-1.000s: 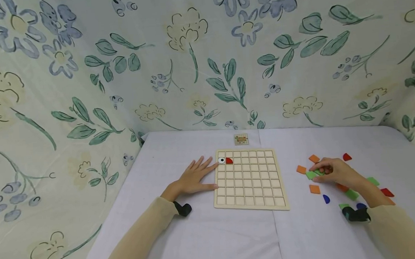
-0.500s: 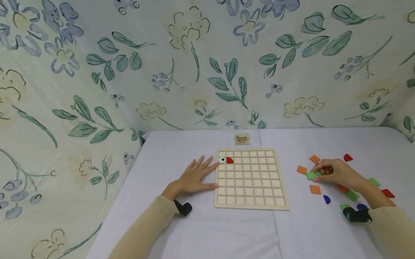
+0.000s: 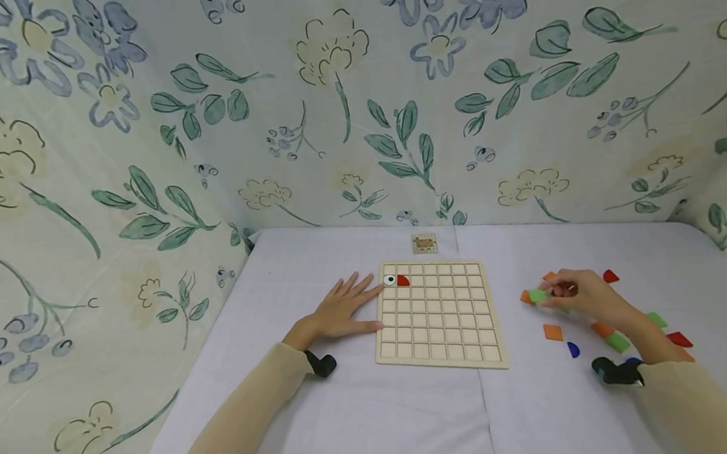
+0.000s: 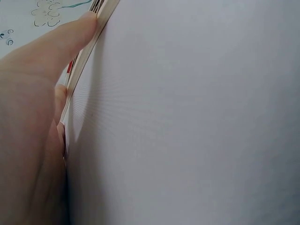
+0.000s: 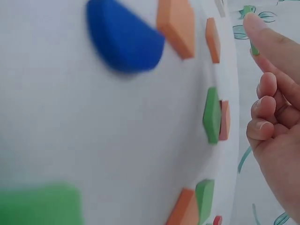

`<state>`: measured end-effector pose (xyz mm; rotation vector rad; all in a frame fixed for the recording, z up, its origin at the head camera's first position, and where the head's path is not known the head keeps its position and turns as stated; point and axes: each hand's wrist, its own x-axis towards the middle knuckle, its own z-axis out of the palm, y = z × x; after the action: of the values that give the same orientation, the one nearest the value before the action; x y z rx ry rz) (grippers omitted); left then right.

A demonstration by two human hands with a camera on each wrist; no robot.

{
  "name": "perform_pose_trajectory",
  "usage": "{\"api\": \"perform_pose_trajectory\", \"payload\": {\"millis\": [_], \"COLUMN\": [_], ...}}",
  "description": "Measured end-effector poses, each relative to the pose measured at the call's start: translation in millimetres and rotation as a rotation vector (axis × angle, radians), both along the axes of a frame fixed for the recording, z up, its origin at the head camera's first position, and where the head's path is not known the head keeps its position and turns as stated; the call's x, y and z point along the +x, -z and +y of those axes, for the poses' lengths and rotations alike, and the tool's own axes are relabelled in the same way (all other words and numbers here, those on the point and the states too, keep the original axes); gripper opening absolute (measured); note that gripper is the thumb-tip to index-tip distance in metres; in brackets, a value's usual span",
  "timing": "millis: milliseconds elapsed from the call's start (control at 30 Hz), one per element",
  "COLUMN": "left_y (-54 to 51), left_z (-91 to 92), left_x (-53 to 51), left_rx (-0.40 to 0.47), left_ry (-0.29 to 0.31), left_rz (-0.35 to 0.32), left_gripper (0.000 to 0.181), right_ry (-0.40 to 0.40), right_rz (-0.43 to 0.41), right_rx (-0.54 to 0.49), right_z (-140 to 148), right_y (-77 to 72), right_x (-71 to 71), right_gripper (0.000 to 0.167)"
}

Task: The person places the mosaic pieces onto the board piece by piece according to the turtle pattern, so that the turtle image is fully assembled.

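Observation:
My right hand [image 3: 583,295] pinches a green tile [image 3: 536,295] between thumb and index finger, just above the table. In the right wrist view the tile [image 5: 253,48] is mostly covered by the thumb, and the other fingers are curled in. With fingers spread, my left hand [image 3: 343,309] lies on the table, its fingertips touching the left edge of a wooden grid board [image 3: 437,363]. A round eye piece [image 3: 390,280] and a red quarter-round piece [image 3: 403,281] sit side by side in cells near the board's upper left. The left wrist view shows the thumb [image 4: 77,35] against the board's edge.
Loose orange, green, red and blue pieces lie around my right hand, among them an orange tile [image 3: 553,332] and a blue half-round [image 3: 573,349]. A small patterned card [image 3: 424,243] lies behind the board. A floral cloth [image 3: 332,118] hangs behind the table.
My right hand has lifted the green tile off the table and moved it slightly up and left, over an orange tile. The left hand has stayed in place.

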<state>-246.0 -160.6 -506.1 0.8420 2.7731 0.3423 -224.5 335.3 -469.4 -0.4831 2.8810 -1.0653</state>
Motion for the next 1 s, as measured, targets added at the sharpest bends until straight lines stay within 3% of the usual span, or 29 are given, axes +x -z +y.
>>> {"api": "perform_pose_trajectory", "payload": {"millis": [167,467,733,1000], "left_y": [-0.9,-0.4,-2.3,-0.8], "left_z": [0.6,0.6,0.1,-0.7], "left_x": [1.1,1.1,0.7,0.1], "left_rx": [0.021,0.003,0.022,0.02], "left_ry": [-0.004,-0.007,0.013,0.01], "left_rz": [-0.007,-0.006,-0.003,0.003], "left_gripper": [0.091,0.091,0.091,0.09], "right_ry": [-0.045,-0.066,-0.139,-0.175], "right_rz": [0.038,0.005,0.02,-0.031], "right_rx": [-0.054,-0.102,-0.185,-0.226], "right_z": [-12.4,-40.9,-75.6,-116.3], "right_y": [-5.7,-11.4,-11.6,-15.7], "right_x": [-1.5,-12.3,-25.1,-37.2], "right_gripper": [0.03,0.029,0.025,0.026]}}
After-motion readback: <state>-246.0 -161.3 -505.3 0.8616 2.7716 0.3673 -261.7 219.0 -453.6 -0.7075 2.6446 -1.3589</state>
